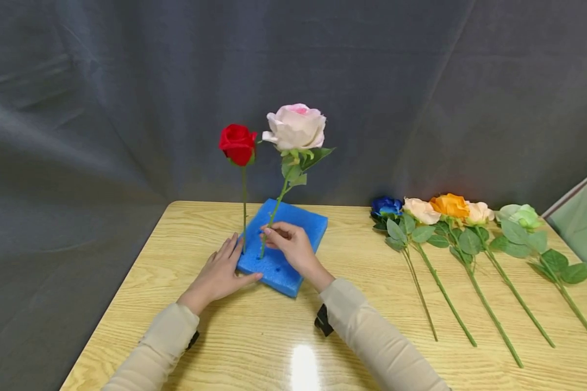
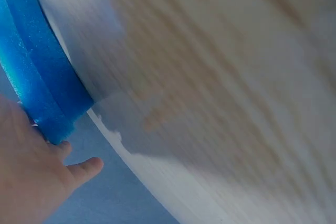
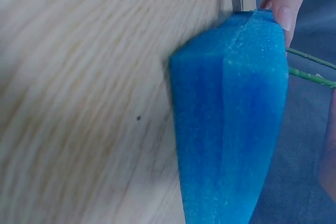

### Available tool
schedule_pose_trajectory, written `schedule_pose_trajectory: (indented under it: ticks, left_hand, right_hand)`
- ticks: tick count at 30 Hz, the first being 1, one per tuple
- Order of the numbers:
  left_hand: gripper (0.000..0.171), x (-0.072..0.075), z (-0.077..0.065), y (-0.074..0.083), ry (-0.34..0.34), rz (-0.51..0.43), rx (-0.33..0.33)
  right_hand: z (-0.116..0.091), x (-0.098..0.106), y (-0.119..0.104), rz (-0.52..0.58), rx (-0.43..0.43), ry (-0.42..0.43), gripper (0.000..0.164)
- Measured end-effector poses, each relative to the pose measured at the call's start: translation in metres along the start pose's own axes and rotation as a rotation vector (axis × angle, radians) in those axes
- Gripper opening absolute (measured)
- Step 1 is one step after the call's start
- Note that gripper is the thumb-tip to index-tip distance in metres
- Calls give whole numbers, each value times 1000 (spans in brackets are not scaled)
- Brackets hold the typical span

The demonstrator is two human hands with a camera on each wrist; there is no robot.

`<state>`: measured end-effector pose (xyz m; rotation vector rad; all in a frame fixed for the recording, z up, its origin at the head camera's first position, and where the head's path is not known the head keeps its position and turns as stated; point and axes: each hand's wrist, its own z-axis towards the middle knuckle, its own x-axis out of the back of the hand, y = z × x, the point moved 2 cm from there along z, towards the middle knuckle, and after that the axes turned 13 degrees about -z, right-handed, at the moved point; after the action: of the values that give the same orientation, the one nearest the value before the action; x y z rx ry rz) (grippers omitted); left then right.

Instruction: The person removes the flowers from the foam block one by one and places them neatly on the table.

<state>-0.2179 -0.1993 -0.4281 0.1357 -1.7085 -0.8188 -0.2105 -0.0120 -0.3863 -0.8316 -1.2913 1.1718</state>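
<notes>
A blue foam block (image 1: 305,220) lies on the table, with a red rose (image 1: 238,144) standing upright in its left side. My right hand (image 1: 295,247) pinches the lower stem of a pale pink rose (image 1: 295,127), which leans slightly right; its stem's lower end meets the foam. My left hand (image 1: 220,271) rests against the block's left edge, fingers extended beside the red rose's stem, thumb along the front edge. In the left wrist view, that hand (image 2: 31,166) touches the foam (image 2: 42,61). Two green stems (image 3: 312,77) show beyond the block (image 3: 226,119) in the right wrist view.
On the table's right lie a blue rose (image 1: 387,206), a cream rose (image 1: 422,210), an orange rose (image 1: 450,205), another cream rose (image 1: 479,213) and a pale green rose (image 1: 520,216), stems toward the front. A dark grey curtain (image 1: 372,98) hangs behind.
</notes>
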Motion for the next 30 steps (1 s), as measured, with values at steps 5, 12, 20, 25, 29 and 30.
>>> schedule_pose_trajectory:
  ticks: [5, 12, 20, 25, 29, 30]
  left_hand:
    - [104, 0, 1, -1, -13, 3, 8]
    - [104, -1, 0, 1, -19, -1, 12]
    - [104, -2, 0, 0, -18, -2, 14]
    - [104, -2, 0, -1, -16, 6, 8]
    - [104, -1, 0, -1, -16, 2, 7]
    - [104, -1, 0, -1, -16, 1, 8]
  right_hand:
    - [0, 0, 0, -17, 27, -3, 31]
    - [-2, 1, -1, -39, 44, 3, 31]
    - [-3, 1, 1, -40, 50, 21, 29]
    - [-3, 3, -2, -77, 47, 86, 22]
    - [-3, 6, -7, -73, 75, 166, 20]
    - [-3, 7, -9, -67, 80, 184, 20]
